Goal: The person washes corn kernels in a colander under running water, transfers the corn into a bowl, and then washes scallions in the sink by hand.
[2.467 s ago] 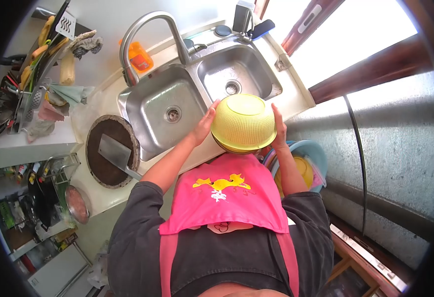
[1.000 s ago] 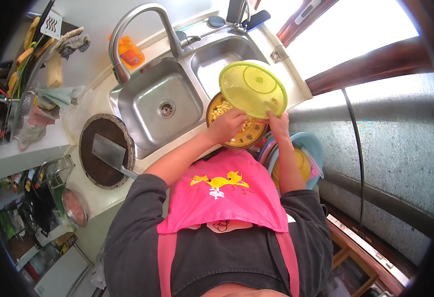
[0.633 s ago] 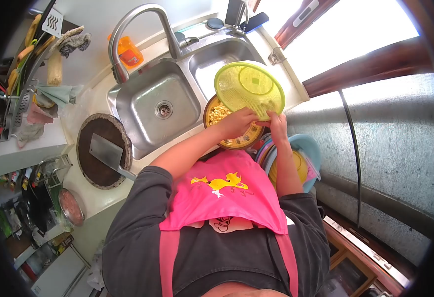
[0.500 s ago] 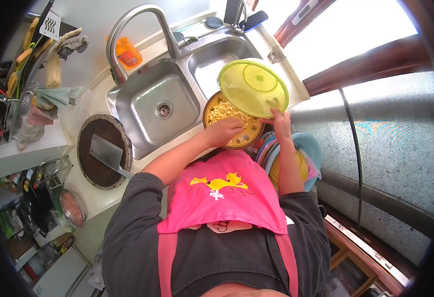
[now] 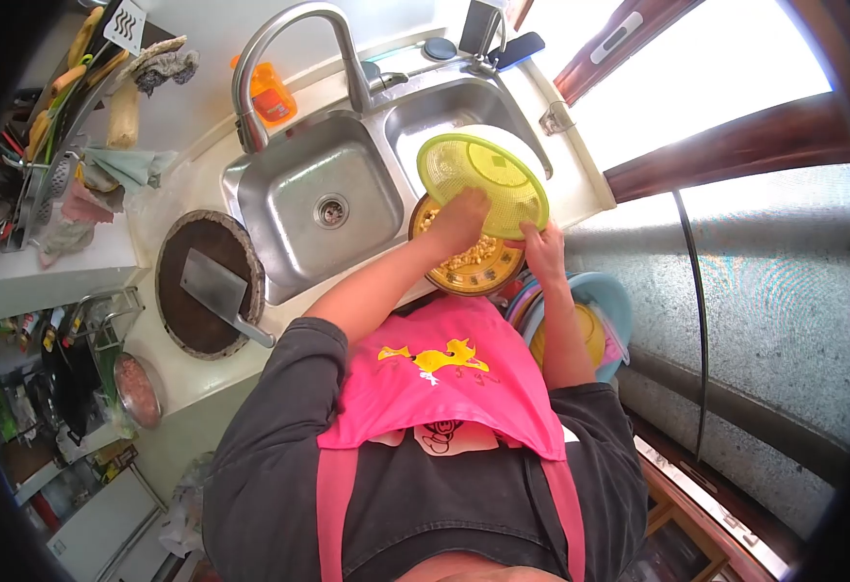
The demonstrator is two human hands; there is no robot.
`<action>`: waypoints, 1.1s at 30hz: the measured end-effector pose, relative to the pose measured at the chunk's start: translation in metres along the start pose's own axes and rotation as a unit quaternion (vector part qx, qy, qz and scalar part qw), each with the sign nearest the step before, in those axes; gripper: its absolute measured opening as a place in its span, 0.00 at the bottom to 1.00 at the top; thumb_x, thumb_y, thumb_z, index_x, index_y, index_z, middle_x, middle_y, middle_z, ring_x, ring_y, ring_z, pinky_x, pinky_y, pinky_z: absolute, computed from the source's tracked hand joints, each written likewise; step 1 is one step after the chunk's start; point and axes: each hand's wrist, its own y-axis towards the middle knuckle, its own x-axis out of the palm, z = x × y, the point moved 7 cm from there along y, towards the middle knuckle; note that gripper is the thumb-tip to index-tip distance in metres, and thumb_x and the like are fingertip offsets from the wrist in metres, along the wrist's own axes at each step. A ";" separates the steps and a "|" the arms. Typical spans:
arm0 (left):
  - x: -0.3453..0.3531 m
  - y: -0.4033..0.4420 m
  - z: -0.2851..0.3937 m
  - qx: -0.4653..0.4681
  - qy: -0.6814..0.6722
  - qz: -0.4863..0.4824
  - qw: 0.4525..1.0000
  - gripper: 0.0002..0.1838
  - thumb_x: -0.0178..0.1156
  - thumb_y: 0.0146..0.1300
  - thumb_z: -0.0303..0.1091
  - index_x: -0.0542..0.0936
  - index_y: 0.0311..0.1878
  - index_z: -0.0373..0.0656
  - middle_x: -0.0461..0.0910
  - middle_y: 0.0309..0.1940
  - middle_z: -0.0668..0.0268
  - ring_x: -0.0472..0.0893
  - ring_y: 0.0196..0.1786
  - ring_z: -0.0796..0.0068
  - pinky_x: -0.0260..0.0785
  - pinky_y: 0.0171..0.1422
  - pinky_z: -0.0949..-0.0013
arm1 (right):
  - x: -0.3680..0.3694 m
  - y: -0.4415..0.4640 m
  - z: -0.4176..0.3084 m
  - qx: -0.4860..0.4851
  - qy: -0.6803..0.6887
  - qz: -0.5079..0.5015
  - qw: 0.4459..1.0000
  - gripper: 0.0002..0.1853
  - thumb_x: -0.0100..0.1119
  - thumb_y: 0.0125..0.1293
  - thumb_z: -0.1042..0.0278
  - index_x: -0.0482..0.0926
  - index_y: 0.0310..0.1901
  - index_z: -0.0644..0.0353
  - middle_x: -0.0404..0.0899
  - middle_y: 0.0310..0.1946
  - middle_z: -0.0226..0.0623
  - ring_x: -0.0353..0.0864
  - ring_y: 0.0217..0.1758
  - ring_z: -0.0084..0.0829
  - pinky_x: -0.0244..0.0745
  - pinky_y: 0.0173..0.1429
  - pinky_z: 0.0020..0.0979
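Note:
My right hand (image 5: 543, 251) grips the rim of a yellow-green plastic colander (image 5: 517, 175), which is tilted above a yellow patterned bowl (image 5: 488, 278). Pale yellow corn kernels (image 5: 474, 257) lie in the bowl, partly covered by my left hand and the colander. My left hand (image 5: 462, 221) is at the colander's near side, over the bowl, its fingers curled toward the mesh. Whatever those fingers may hold is hidden. The bowl sits at the front edge of the counter, by the right sink basin.
A double steel sink (image 5: 323, 209) with a tall faucet (image 5: 294, 15) lies ahead. To the left, a cleaver (image 5: 213, 286) rests on a round chopping board (image 5: 182, 325). An orange bottle (image 5: 272, 95) stands behind the sink. Stacked basins (image 5: 604, 301) are at the right.
My left hand has moved from the kernels in the bowl up and forward to the colander. The colander, still in my right hand, has shifted slightly left and down.

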 end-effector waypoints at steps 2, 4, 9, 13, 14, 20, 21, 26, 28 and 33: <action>0.014 -0.010 0.008 0.026 -0.026 -0.081 0.996 0.19 0.55 0.54 0.22 0.78 0.51 0.33 0.76 0.55 0.50 0.75 0.57 0.51 0.70 0.62 0.57 | -0.006 0.001 -0.006 0.009 -0.036 0.014 0.999 0.16 0.47 0.71 0.75 0.73 0.57 0.71 0.81 0.43 0.43 0.86 0.40 0.32 0.88 0.37 0.31; 0.016 -0.028 0.017 0.047 -0.026 -0.144 0.988 0.17 0.56 0.54 0.23 0.79 0.49 0.35 0.77 0.54 0.53 0.76 0.57 0.53 0.70 0.62 0.57 | -0.019 0.004 -0.001 -0.019 -0.065 0.037 0.997 0.16 0.47 0.71 0.74 0.72 0.56 0.72 0.81 0.43 0.44 0.86 0.40 0.32 0.88 0.37 0.32; -0.024 -0.069 0.022 0.136 -0.058 0.059 0.987 0.16 0.61 0.54 0.24 0.81 0.48 0.39 0.81 0.49 0.59 0.79 0.55 0.59 0.72 0.59 0.60 | -0.050 0.013 -0.001 -0.046 -0.003 0.100 0.994 0.16 0.47 0.71 0.73 0.72 0.54 0.75 0.81 0.44 0.47 0.86 0.38 0.35 0.89 0.36 0.31; -0.059 -0.071 -0.022 -0.227 -0.266 0.102 0.931 0.13 0.65 0.61 0.28 0.81 0.49 0.40 0.83 0.46 0.62 0.82 0.48 0.70 0.76 0.52 0.70 | -0.062 0.023 -0.026 0.031 0.135 0.123 0.983 0.18 0.49 0.69 0.71 0.71 0.53 0.80 0.81 0.45 0.51 0.87 0.36 0.38 0.89 0.35 0.32; -0.072 -0.066 -0.027 -0.226 -0.268 0.141 0.926 0.14 0.65 0.62 0.30 0.80 0.50 0.38 0.83 0.46 0.61 0.83 0.45 0.71 0.76 0.48 0.70 | -0.060 0.029 -0.033 0.030 0.133 0.105 0.985 0.18 0.49 0.69 0.71 0.71 0.53 0.80 0.81 0.45 0.51 0.87 0.36 0.38 0.89 0.34 0.32; -0.121 -0.038 -0.073 -0.242 -0.462 0.274 0.808 0.19 0.65 0.65 0.33 0.76 0.56 0.37 0.83 0.45 0.64 0.82 0.40 0.76 0.77 0.41 0.71 | -0.004 0.068 -0.073 0.039 0.033 -0.073 0.996 0.18 0.51 0.72 0.66 0.76 0.50 0.76 0.83 0.42 0.45 0.87 0.35 0.33 0.87 0.31 0.28; -0.128 -0.046 -0.082 -0.264 -0.503 0.243 0.786 0.19 0.65 0.65 0.32 0.76 0.56 0.37 0.83 0.45 0.63 0.82 0.40 0.76 0.77 0.40 0.71 | 0.016 0.072 -0.072 0.056 0.005 -0.108 0.993 0.18 0.53 0.73 0.64 0.77 0.51 0.74 0.84 0.43 0.43 0.87 0.36 0.32 0.86 0.32 0.28; -0.138 -0.167 -0.152 -0.436 -0.496 0.304 0.686 0.19 0.57 0.61 0.20 0.74 0.57 0.34 0.81 0.49 0.60 0.83 0.43 0.71 0.78 0.41 0.71 | 0.092 0.062 -0.073 -0.059 -0.053 -0.252 0.964 0.26 0.63 0.68 0.63 0.71 0.63 0.67 0.83 0.47 0.46 0.86 0.45 0.31 0.81 0.46 0.30; -0.149 -0.216 -0.161 -0.431 -0.485 0.360 0.671 0.27 0.54 0.60 0.18 0.68 0.64 0.35 0.78 0.54 0.58 0.83 0.50 0.65 0.79 0.50 0.65 | 0.089 0.057 -0.071 -0.068 -0.099 -0.292 0.949 0.26 0.59 0.71 0.68 0.66 0.68 0.67 0.76 0.60 0.42 0.85 0.50 0.30 0.79 0.53 0.30; -0.129 -0.296 -0.215 -0.602 -0.392 0.351 0.601 0.34 0.54 0.56 0.19 0.60 0.68 0.38 0.76 0.53 0.54 0.84 0.44 0.61 0.82 0.26 0.68 | 0.036 0.058 -0.013 0.061 0.004 -0.204 0.977 0.20 0.55 0.71 0.71 0.72 0.63 0.66 0.81 0.53 0.40 0.85 0.47 0.27 0.80 0.49 0.27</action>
